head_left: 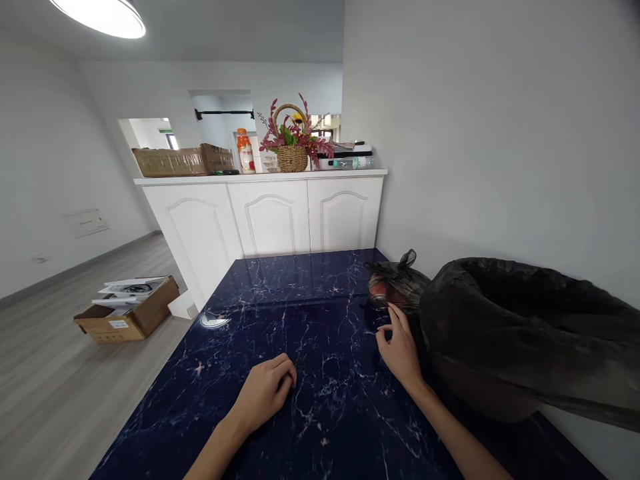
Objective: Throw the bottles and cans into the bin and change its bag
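My left hand (263, 390) rests on the dark blue marbled table (320, 420), its fingers curled in with nothing visible in them. Farther right, my right hand (401, 348) reaches forward with fingers stretched out. Its longest fingertips meet the near edge of a knotted black plastic bag (407, 293), or lie just short of it; I cannot tell which. Something reddish shows through the thin plastic, its kind hidden. Close beside this hand stands a bin lined with a black bag (465, 340), its mouth wide and its inside dark.
A white cabinet (270, 220) stands beyond the table, bearing a cardboard tray (170, 162), an orange-capped bottle (245, 152), a flower basket (293, 159) and a clear bottle (353, 163). An open cardboard box (120, 327) sits on the floor at left. A wall rises along the right.
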{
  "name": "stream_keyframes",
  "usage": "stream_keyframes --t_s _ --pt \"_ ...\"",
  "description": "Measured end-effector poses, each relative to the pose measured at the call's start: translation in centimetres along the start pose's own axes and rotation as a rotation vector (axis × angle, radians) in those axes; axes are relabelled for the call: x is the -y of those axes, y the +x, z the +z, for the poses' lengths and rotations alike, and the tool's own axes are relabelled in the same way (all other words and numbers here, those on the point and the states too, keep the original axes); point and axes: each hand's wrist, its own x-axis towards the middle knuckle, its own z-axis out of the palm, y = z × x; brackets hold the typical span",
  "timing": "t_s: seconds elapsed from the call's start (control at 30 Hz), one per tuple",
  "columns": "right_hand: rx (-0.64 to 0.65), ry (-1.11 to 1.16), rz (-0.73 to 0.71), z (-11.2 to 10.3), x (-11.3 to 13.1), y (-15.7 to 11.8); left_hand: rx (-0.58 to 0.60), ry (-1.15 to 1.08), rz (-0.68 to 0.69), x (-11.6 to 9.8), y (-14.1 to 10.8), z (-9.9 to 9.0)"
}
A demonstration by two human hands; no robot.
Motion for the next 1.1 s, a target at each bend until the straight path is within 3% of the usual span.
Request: stream_keyframes --t_s 0.6,0.93,1.1 --pt "0.255 0.325 -0.007 0.5 3.4 -1.9 0.017 -0.004 -0.007 -0.1 0.1 -0.1" --pt "0.539 0.507 -0.037 0.3 4.3 -2.3 0.009 -0.004 0.002 -0.3 0.1 -0.2" --pt "0.751 0.663 0.043 -0.4 5.2 -2.3 0.013 0.005 -0.001 -0.4 0.1 -0.4"
